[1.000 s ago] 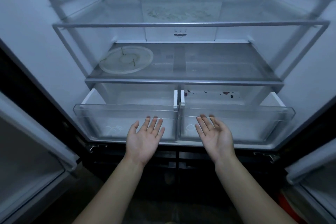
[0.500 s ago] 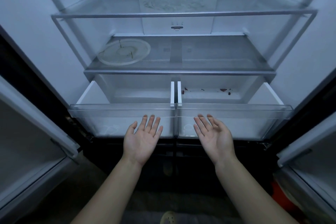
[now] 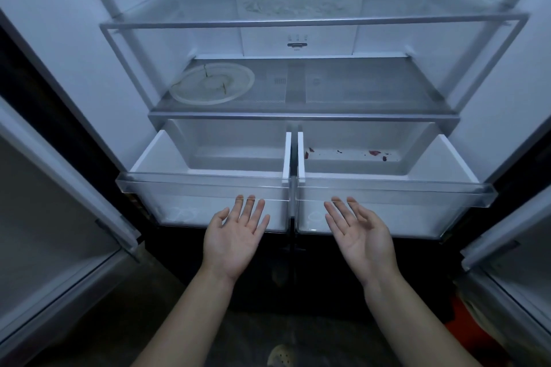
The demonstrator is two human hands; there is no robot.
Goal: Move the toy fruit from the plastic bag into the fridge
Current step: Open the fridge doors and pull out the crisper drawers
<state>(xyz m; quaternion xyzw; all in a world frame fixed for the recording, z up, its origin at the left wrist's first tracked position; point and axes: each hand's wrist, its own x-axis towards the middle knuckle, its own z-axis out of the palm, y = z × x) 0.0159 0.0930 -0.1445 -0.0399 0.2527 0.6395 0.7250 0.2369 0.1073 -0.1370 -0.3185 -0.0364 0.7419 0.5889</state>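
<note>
Head view, looking down into an open white double-door fridge [image 3: 74, 39], dim light. Left hand [image 3: 235, 235] is palm up, fingers straight and close together, thumb out to the side, holding nothing. Its fingertips [image 3: 250, 205] sit under the front lip of the clear plastic left crisper drawer [image 3: 202, 180] and are seen through the plastic; actual contact cannot be told. Right hand [image 3: 360, 235] is the same: palm up, fingers straight and slightly fanned, holding nothing, its fingertips [image 3: 337, 202] under the lip of the clear plastic right crisper drawer [image 3: 387, 183]. Both drawers are pulled out, side by side, nearly touching at the centre. The right drawer has small dark red scraps [image 3: 374, 153] on its floor near the back. Just above the drawers is the lower glass shelf [image 3: 372, 89], with a round translucent plate [image 3: 212, 84] lying flat on its left half. The upper glass shelf [image 3: 298, 22] is above that. Left fridge door [image 3: 44, 217] and right fridge door [image 3: 512, 262] are swung wide open. Toy fruit and plastic bag: position cannot be told from this view. A pale shoe tip [image 3: 281, 354] shows on the dark floor between the forearms, blurred.
</note>
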